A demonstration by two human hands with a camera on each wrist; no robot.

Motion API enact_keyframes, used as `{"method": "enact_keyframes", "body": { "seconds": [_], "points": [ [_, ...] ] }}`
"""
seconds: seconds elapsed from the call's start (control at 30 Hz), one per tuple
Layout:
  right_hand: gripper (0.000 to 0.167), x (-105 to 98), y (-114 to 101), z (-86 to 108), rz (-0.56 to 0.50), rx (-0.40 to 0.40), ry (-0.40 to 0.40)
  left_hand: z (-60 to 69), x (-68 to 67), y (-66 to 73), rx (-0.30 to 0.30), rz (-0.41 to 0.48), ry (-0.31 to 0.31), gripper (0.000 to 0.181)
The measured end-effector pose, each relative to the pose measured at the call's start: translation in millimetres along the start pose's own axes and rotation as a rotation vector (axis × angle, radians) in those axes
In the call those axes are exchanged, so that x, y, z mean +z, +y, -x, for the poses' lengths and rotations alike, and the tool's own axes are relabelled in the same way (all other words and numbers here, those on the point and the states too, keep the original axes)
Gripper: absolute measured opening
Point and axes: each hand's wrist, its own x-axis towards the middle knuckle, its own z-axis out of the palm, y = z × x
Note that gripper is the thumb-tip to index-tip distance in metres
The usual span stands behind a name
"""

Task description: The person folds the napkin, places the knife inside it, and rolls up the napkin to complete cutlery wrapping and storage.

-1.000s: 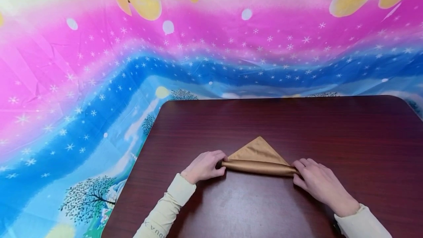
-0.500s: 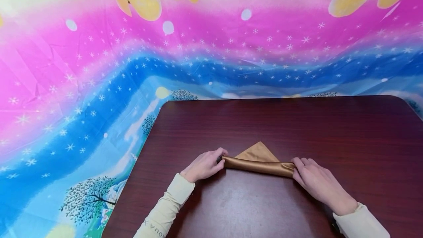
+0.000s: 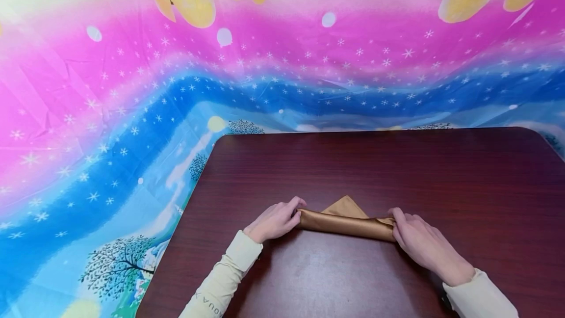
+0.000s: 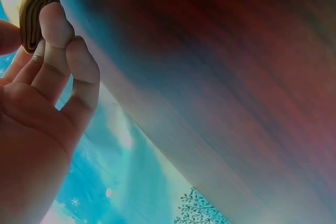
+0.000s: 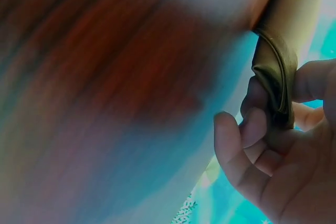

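Note:
A shiny golden-brown cloth lies rolled into a flat band across the table, with one small triangular corner pointing away behind it. At the band's left end my left hand pinches the cloth between thumb and fingers. The left wrist view shows the stacked layers of the cloth's end in that grip. My right hand holds the other end. In the right wrist view, its thumb and fingers close on the folded cloth end, where a loose edge shows.
The dark red-brown wooden table has rounded far corners. Behind and to the left of it hangs a printed backdrop cloth in pink and blue with snowflakes and trees.
The roll has taken in more of the cloth, and the triangle behind it has become smaller. Both hands stay at the ends, with fingers shifting slightly.

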Motion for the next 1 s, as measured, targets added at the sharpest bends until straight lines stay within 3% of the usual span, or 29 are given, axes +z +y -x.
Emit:
{"method": "enact_keyframes", "body": {
  "seconds": [0.73,1.0],
  "points": [
    [0.019,-4.6,-4.6,-4.7,-0.075,0.113,-0.071,-2.4,2.3,-0.7,-0.027,-0.042,-0.025,0.022],
    [0.016,-3.0,-3.3,-5.6,-0.075,0.134,-0.064,-3.3,1.3,0.0,-0.047,-0.05,-0.029,0.021]
  ]
}}
